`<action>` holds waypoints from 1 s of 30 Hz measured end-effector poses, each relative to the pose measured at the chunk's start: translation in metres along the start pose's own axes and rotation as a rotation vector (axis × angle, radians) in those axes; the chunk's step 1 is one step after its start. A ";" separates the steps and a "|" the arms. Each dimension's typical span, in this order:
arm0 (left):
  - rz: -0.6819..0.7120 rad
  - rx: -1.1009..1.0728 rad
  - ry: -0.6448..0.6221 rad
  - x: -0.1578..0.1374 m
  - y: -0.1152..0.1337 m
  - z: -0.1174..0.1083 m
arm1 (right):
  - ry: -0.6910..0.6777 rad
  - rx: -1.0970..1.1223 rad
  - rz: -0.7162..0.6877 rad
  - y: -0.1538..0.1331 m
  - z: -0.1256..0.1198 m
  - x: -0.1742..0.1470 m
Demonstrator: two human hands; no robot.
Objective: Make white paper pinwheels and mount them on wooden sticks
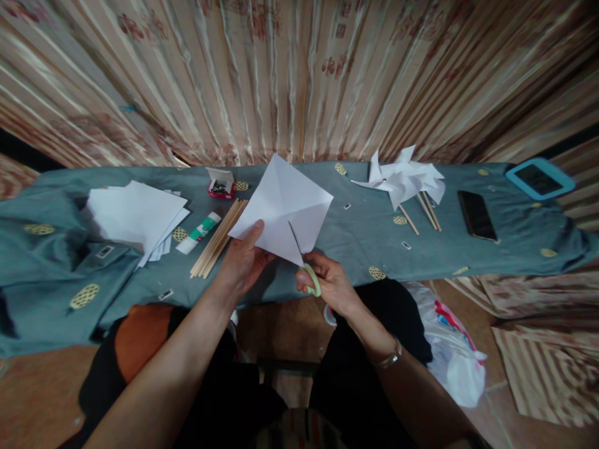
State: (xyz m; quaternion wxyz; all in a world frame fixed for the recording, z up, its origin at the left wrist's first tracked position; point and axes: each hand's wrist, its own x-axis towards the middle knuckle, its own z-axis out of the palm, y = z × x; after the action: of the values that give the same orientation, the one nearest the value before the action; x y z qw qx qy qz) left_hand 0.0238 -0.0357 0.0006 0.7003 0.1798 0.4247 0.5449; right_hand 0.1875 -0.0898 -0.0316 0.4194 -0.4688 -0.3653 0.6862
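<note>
A square sheet of white paper [285,199] with crossing fold lines is held up over the table in my left hand [246,255], thumb on top and fingers beneath. My right hand [327,280] grips a pair of scissors [312,280] by its pale green handles. Its blades are at the paper's near corner, where a dark slit runs inward toward the middle. Most of the blades are hidden by the sheet. Left of the paper lie several wooden sticks [219,240], a green and white glue stick [199,232] and a small red box [221,186] of metal bits.
A stack of white paper [135,215] lies at the left of the cloth-covered table [355,237]. Paper pinwheels [405,178] on sticks, a dark phone [477,215] and a blue-framed tablet [540,178] are at the right. Curtains [299,81] hang behind; a white plastic bag [449,343] sits on the floor.
</note>
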 end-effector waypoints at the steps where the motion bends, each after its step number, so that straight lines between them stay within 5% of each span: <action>1: 0.004 0.010 0.004 0.000 -0.001 0.000 | -0.001 0.003 0.002 0.000 0.000 0.000; 16: 0.032 -0.042 0.069 0.006 0.008 -0.003 | -0.118 -0.176 0.060 -0.006 -0.005 -0.008; 24: 0.122 -0.105 0.086 0.014 0.023 -0.013 | -0.348 -0.229 0.139 -0.023 -0.035 -0.023; 27: 0.135 -0.085 0.103 0.014 0.021 -0.013 | -0.226 -0.156 -0.007 -0.028 -0.047 -0.025; 30: 0.144 -0.010 0.085 0.012 0.015 -0.010 | 0.134 -0.077 -0.226 -0.031 -0.055 -0.019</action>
State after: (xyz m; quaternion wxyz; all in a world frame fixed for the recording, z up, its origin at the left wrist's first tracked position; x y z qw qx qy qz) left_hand 0.0074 -0.0219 0.0004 0.6415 0.1829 0.4375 0.6031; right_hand 0.2508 -0.0890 -0.0135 0.4993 -0.4852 -0.4129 0.5872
